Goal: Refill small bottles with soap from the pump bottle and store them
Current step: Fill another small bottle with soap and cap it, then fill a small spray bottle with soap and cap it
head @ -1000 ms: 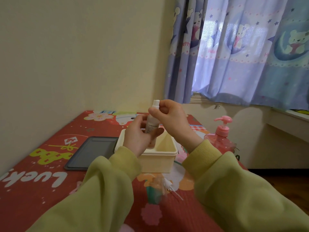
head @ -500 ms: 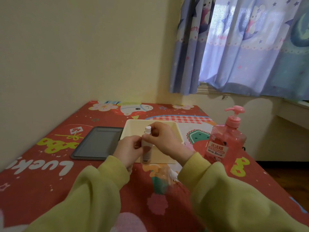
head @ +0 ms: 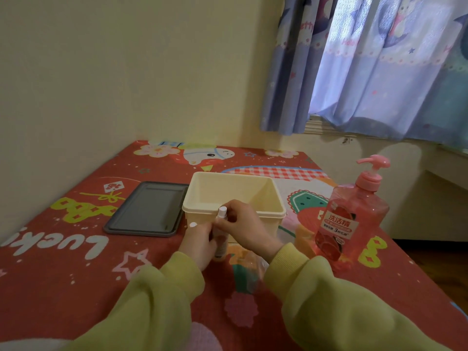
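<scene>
Left hand [head: 200,240] grips the small white plastic bottle [head: 220,245], right hand [head: 244,225] pinches its neck. Crooked cap [head: 222,211] = prob leaks in your cream plastic tub [head: 234,215].

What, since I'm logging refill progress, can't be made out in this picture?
Head view:
- Small bottle: its body is mostly covered by the left hand and right hand, so its fill level is hidden.
- Box: its near wall hides the floor; any stored bottles can't be seen.
- Clear item by the right sleeve: blurred, partly covered, unidentifiable.
- Pump bottle: the label's small print is too small.
</scene>
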